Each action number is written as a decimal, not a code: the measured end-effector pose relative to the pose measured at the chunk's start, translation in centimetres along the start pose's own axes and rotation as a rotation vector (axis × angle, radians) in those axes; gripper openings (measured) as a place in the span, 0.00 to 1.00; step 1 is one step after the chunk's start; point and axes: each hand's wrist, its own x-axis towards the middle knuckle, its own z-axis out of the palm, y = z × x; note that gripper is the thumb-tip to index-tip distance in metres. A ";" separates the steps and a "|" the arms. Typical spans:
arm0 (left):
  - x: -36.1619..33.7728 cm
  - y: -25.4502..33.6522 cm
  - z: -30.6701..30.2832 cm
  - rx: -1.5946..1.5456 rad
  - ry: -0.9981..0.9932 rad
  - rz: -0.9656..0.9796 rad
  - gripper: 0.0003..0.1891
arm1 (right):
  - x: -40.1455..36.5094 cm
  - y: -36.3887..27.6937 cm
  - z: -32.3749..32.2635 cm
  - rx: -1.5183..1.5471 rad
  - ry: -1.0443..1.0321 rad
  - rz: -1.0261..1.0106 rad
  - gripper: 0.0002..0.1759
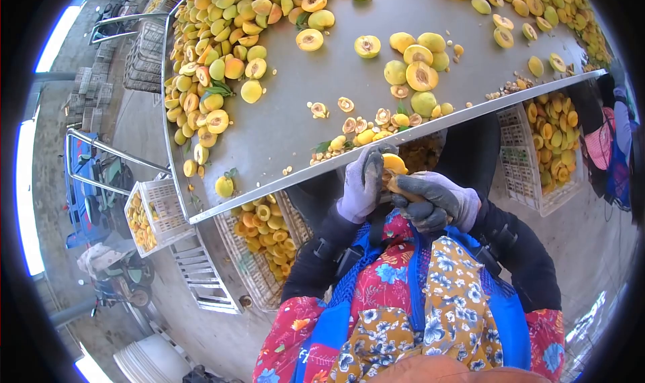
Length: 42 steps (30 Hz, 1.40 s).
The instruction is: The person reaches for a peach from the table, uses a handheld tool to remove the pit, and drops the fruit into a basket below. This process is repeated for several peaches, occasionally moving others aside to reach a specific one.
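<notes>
My left hand [361,185], in a light purple and grey glove, is closed around a yellow peach half [395,163] just in front of the table edge. Close beside it, my gloved right hand [437,198] grips a slim brown-handled tool [408,187]. The tool's working end is hidden between my hands and the fruit. On the metal table [295,124], peach pits [383,116] and small scraps lie along the near edge. Beyond them sits a cluster of whole and halved peaches [420,64].
A large heap of peaches [222,20] covers the table's left side, and another lies at the far right. Crates of halves [265,238] stand below the table to the left, with another crate [527,158] to the right. A person [608,138] is at the right edge.
</notes>
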 end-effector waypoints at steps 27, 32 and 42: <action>0.7 -0.3 -0.6 -0.930 -0.087 -0.721 0.35 | -1.7 0.9 -0.5 -1.651 0.824 -0.807 0.12; 0.1 -0.4 -2.3 -0.597 -0.067 -0.670 0.35 | -1.8 1.2 -0.9 -1.588 0.781 -0.714 0.17; -2.1 0.9 -1.1 -0.204 -0.021 -0.435 0.29 | 4.7 0.0 -0.1 -1.187 0.662 -1.042 0.25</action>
